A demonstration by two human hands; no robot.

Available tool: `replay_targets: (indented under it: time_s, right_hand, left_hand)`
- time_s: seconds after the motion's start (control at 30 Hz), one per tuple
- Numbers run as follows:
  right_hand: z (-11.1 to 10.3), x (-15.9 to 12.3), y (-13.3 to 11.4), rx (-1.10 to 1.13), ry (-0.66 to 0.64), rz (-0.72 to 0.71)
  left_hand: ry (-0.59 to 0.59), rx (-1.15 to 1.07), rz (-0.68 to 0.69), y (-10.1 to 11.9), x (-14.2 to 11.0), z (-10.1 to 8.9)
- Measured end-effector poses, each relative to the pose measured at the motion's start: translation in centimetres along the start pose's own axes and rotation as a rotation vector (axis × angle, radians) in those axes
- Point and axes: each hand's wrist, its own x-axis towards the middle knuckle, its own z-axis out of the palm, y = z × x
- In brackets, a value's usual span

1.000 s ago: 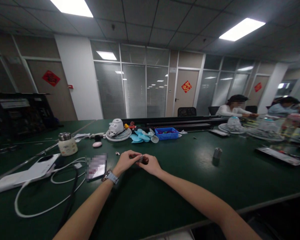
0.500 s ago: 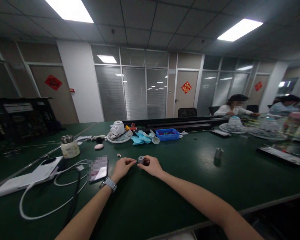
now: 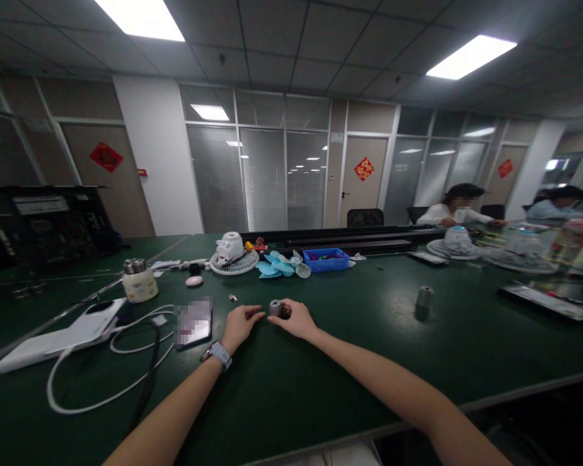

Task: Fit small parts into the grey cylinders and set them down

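My right hand (image 3: pixel 296 321) is closed around a small grey metal cylinder (image 3: pixel 274 307) with a hole in its top. It holds the cylinder upright at the tabletop, thumb in front, with the other fingers partly hidden behind. Just left of the cylinder, my left hand (image 3: pixel 240 325) holds nothing; its thumb and fingers are apart, the tips short of the metal. A watch sits on my left wrist. A second, similar grey metal cylinder (image 3: pixel 424 297) stands alone on the green table (image 3: pixel 359 323), further right.
Left of my hands lie a phone (image 3: pixel 194 322), a white cable (image 3: pixel 58 404), a white device (image 3: pixel 63 336) and a jar (image 3: pixel 140 282). Behind are a white fan part (image 3: pixel 232 254), blue fan blades (image 3: pixel 278 265) and a blue bin (image 3: pixel 326 260). A co-worker (image 3: pixel 459 208) sits at far right.
My left fingers have parted slightly beside the cylinder. My right hand keeps its hold with little movement. The whole view has shifted a little.
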Motion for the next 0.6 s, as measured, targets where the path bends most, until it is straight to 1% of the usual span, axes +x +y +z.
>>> replay_targets:
  time_s: [0.07,0.13,0.2,0.27,0.37,0.43,0.5,0.6]
  right_hand:
    - [-0.1,0.2,0.2,0.022,0.013,0.015]
    - [-1.5,0.6,0.8,0.017,0.053,0.045]
    - [-4.4,1.2,2.0,-0.044,0.150,0.098]
    - [-8.6,1.5,3.8,-0.190,0.307,0.191]
    - [-15.4,1.0,7.1,-0.467,0.565,0.411]
    - [-18.9,0.1,9.3,-0.583,0.683,0.558]
    - [-21.1,-0.9,11.0,-0.630,0.748,0.663]
    - [-22.4,-1.9,12.6,-0.633,0.755,0.729]
  left_hand:
    - [0.038,-0.073,-0.053,-0.1,0.1,0.0]
    - [0.095,-0.111,-0.103,-0.2,0.2,0.0]
    - [0.130,-0.112,-0.134,-0.2,0.3,0.1]
    - [0.133,-0.108,-0.150,-0.2,0.3,0.1]
    - [0.124,-0.111,-0.153,0.0,0.3,0.2]
    - [0.118,-0.116,-0.152,0.0,0.3,0.3]
    - [0.119,-0.119,-0.149,0.0,0.4,0.3]
    - [0.141,-0.133,-0.157,-0.2,0.5,0.4]
